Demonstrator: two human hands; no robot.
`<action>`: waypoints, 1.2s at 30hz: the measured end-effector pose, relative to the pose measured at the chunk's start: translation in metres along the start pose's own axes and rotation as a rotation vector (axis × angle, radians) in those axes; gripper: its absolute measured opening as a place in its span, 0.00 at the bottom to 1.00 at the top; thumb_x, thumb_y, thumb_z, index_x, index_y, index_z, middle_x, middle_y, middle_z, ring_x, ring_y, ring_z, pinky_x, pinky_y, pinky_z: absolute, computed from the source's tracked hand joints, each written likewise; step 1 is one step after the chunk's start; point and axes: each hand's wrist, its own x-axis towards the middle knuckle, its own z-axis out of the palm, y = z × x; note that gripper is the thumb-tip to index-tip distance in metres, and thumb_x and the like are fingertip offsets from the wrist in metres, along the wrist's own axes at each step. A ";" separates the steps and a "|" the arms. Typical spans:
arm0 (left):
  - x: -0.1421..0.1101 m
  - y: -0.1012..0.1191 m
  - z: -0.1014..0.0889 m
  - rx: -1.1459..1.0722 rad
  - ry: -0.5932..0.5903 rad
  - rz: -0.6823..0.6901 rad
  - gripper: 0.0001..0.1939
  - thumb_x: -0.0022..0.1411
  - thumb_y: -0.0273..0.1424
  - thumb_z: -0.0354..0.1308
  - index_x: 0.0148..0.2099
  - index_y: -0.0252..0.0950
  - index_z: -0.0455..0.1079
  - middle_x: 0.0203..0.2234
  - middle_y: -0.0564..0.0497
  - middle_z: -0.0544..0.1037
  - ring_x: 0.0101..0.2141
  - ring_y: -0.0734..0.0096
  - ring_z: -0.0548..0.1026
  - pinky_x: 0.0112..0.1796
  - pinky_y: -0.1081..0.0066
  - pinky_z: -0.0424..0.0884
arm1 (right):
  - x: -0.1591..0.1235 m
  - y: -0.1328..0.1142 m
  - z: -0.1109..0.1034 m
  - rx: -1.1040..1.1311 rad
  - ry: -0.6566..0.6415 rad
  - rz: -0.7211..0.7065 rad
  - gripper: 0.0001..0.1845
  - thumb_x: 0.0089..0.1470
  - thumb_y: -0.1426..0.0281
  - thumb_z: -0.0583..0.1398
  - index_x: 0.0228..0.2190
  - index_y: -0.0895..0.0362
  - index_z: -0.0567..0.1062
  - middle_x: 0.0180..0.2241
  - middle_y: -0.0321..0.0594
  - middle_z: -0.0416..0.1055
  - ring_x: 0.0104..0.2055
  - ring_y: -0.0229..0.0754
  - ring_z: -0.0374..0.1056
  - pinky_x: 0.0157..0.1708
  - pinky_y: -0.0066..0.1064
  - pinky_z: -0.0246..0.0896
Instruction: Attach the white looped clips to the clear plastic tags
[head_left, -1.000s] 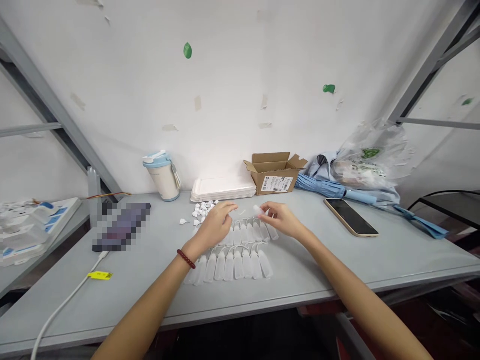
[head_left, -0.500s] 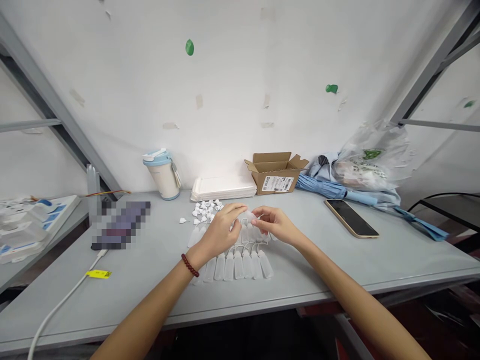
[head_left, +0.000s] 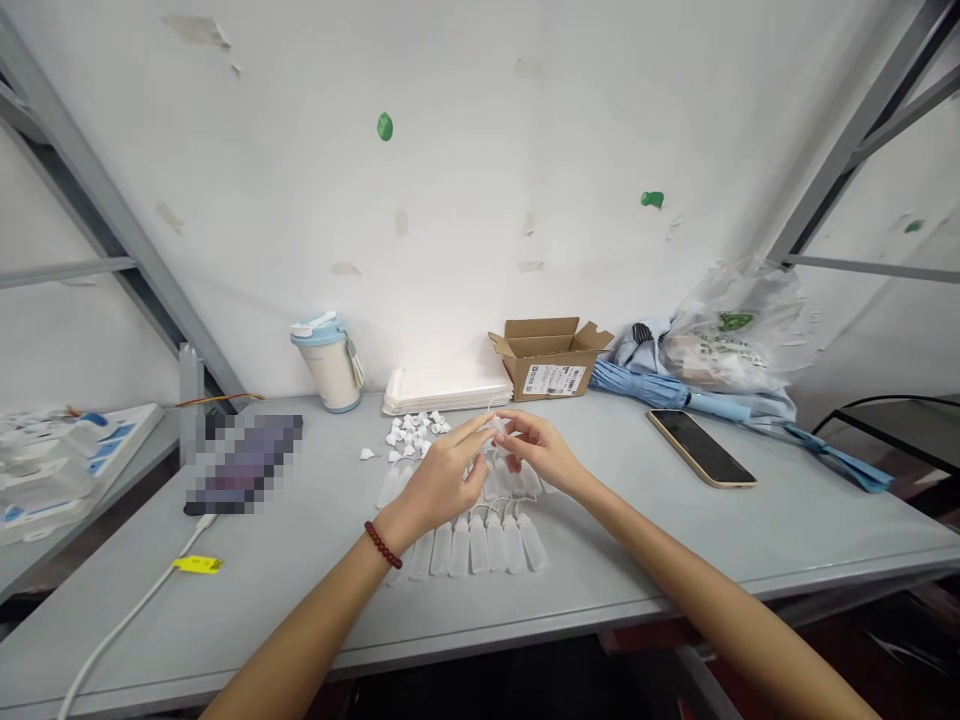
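My left hand (head_left: pixel 442 478) and my right hand (head_left: pixel 536 450) meet above the grey table (head_left: pixel 300 590), both pinched on one small translucent plastic bottle (head_left: pixel 498 428) held between their fingertips. Under the hands lie two rows of the same small bottles (head_left: pixel 480 540), laid side by side with thin loops at their necks. A heap of small white caps (head_left: pixel 411 430) sits just beyond my left hand. A dark red bead bracelet circles my left wrist.
At the back stand a white and blue lidded cup (head_left: pixel 328 363), a stack of white trays (head_left: pixel 445 388) and an open cardboard box (head_left: pixel 550 356). A phone (head_left: pixel 700 447), a blue umbrella (head_left: pixel 690 400) and a plastic bag (head_left: pixel 739 330) lie right. A white cable (head_left: pixel 127 615) runs left.
My hands came together from slightly apart. They now hold the small bottle between them, a little higher over the rows. The view tilted slightly downward.
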 end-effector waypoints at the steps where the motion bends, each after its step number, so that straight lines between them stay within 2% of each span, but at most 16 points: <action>1: 0.000 0.000 0.000 0.014 -0.012 -0.001 0.22 0.59 0.20 0.45 0.54 0.35 0.65 0.56 0.43 0.65 0.54 0.63 0.65 0.51 0.63 0.67 | 0.005 0.000 -0.001 0.010 0.019 -0.004 0.23 0.49 0.60 0.59 0.45 0.57 0.68 0.26 0.33 0.65 0.17 0.31 0.63 0.18 0.25 0.57; 4: 0.000 -0.001 0.001 0.047 -0.020 -0.001 0.21 0.58 0.20 0.45 0.53 0.33 0.65 0.55 0.42 0.66 0.53 0.62 0.66 0.50 0.63 0.67 | 0.023 -0.002 -0.002 0.053 0.071 -0.020 0.23 0.47 0.59 0.60 0.43 0.58 0.68 0.25 0.33 0.66 0.17 0.33 0.63 0.18 0.27 0.58; 7: 0.004 -0.006 -0.004 0.060 0.031 -0.019 0.20 0.58 0.21 0.46 0.51 0.35 0.67 0.50 0.43 0.71 0.51 0.63 0.68 0.50 0.62 0.67 | 0.036 0.000 0.000 0.085 0.113 -0.027 0.24 0.45 0.59 0.61 0.42 0.58 0.67 0.26 0.34 0.68 0.18 0.33 0.64 0.19 0.28 0.60; 9: 0.007 -0.015 -0.014 0.089 0.079 -0.088 0.18 0.57 0.22 0.46 0.47 0.36 0.70 0.45 0.45 0.75 0.47 0.63 0.71 0.48 0.62 0.67 | 0.040 0.004 0.002 0.071 0.153 -0.030 0.23 0.46 0.59 0.60 0.42 0.58 0.67 0.27 0.36 0.69 0.18 0.33 0.64 0.19 0.27 0.60; 11: 0.008 -0.032 -0.030 0.157 0.092 -0.241 0.14 0.56 0.24 0.47 0.42 0.35 0.72 0.39 0.46 0.77 0.42 0.63 0.73 0.46 0.64 0.68 | 0.037 0.009 0.001 0.012 0.170 -0.036 0.22 0.47 0.59 0.59 0.42 0.58 0.66 0.29 0.37 0.69 0.19 0.33 0.64 0.20 0.27 0.60; 12: 0.007 -0.042 -0.040 0.196 0.067 -0.333 0.13 0.56 0.26 0.48 0.40 0.34 0.72 0.37 0.46 0.78 0.40 0.63 0.74 0.44 0.65 0.69 | 0.035 0.011 0.001 -0.036 0.167 -0.039 0.21 0.48 0.59 0.58 0.42 0.58 0.66 0.30 0.37 0.69 0.19 0.33 0.64 0.20 0.27 0.60; 15: -0.004 -0.075 -0.067 0.336 -0.153 -0.567 0.14 0.53 0.26 0.49 0.40 0.33 0.72 0.36 0.46 0.79 0.38 0.61 0.75 0.40 0.68 0.69 | 0.026 0.013 -0.004 -0.226 0.157 -0.068 0.20 0.51 0.58 0.56 0.43 0.56 0.67 0.33 0.39 0.69 0.20 0.33 0.65 0.21 0.28 0.61; 17: -0.015 -0.094 -0.079 0.476 -0.243 -0.734 0.16 0.49 0.25 0.50 0.41 0.34 0.72 0.35 0.45 0.79 0.39 0.59 0.75 0.39 0.68 0.68 | 0.023 0.012 -0.006 -0.350 0.174 -0.093 0.18 0.53 0.59 0.55 0.43 0.56 0.68 0.34 0.40 0.69 0.20 0.33 0.65 0.22 0.28 0.61; 21: -0.030 -0.109 -0.086 0.465 -0.329 -0.789 0.15 0.45 0.24 0.52 0.37 0.34 0.73 0.32 0.46 0.79 0.35 0.61 0.76 0.35 0.71 0.68 | 0.021 0.011 -0.006 -0.575 0.181 -0.164 0.16 0.55 0.62 0.53 0.44 0.56 0.68 0.36 0.42 0.71 0.23 0.36 0.65 0.26 0.30 0.61; 27: -0.029 -0.106 -0.079 0.446 -0.421 -0.796 0.08 0.40 0.23 0.53 0.25 0.35 0.72 0.25 0.46 0.78 0.30 0.60 0.75 0.29 0.71 0.66 | 0.018 0.015 -0.004 -0.839 0.143 -0.286 0.14 0.56 0.68 0.52 0.44 0.56 0.68 0.37 0.45 0.72 0.27 0.40 0.66 0.31 0.31 0.59; 30: -0.021 -0.091 -0.082 0.396 -0.378 -0.817 0.05 0.43 0.26 0.53 0.20 0.35 0.70 0.21 0.47 0.76 0.28 0.59 0.74 0.28 0.69 0.65 | 0.016 0.016 -0.003 -0.877 0.140 -0.296 0.14 0.56 0.68 0.52 0.45 0.56 0.68 0.38 0.45 0.71 0.28 0.40 0.66 0.30 0.31 0.57; 33: -0.009 -0.064 -0.078 0.088 -0.209 -0.821 0.07 0.45 0.30 0.56 0.28 0.34 0.72 0.24 0.49 0.77 0.30 0.62 0.74 0.32 0.68 0.67 | 0.015 0.015 -0.001 -0.897 0.135 -0.302 0.14 0.56 0.69 0.53 0.44 0.56 0.68 0.38 0.45 0.71 0.26 0.39 0.65 0.29 0.30 0.56; 36: 0.000 -0.037 -0.061 -0.387 -0.156 -0.725 0.12 0.46 0.34 0.60 0.34 0.34 0.73 0.28 0.49 0.77 0.31 0.65 0.74 0.32 0.69 0.69 | 0.013 0.013 0.004 -0.921 0.112 -0.301 0.13 0.56 0.69 0.53 0.44 0.55 0.69 0.38 0.44 0.71 0.25 0.38 0.64 0.27 0.29 0.55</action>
